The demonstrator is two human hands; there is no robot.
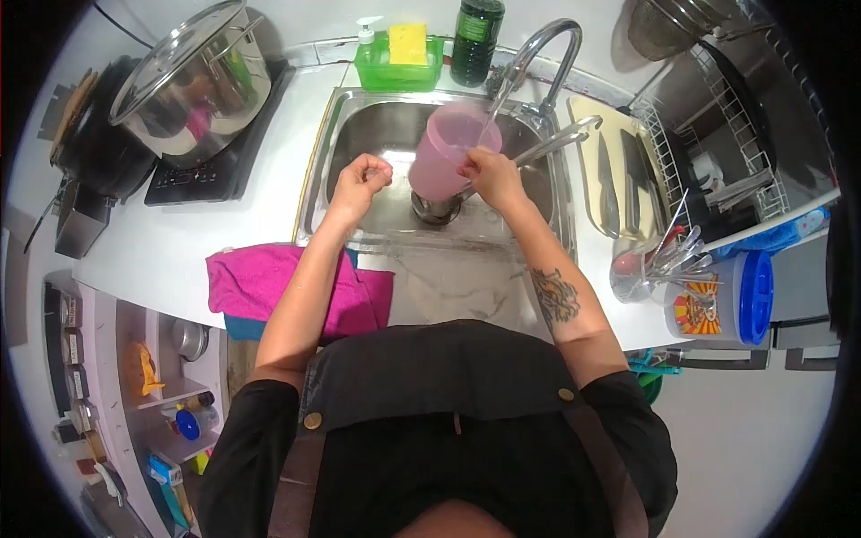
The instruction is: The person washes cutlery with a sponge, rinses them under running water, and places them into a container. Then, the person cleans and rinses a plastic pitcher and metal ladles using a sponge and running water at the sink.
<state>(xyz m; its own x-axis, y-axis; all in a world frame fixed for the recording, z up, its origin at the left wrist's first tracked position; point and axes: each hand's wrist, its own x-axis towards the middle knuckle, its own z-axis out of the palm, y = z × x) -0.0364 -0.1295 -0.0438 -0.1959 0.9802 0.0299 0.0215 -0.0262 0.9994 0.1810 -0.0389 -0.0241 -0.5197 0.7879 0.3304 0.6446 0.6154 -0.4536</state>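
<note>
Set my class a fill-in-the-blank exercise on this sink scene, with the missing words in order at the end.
The right hand holds a plastic container coloured ____.
The yellow sponge sits in a ____ holder.
In this view, the steel pot stands to the ____ of the sink.
The tub has a ____ lid.

Missing words: pink; green; left; blue.

Not possible to read any word, brand or number, even on green label [473,32] of bottle [473,65] behind sink [363,134]
</note>
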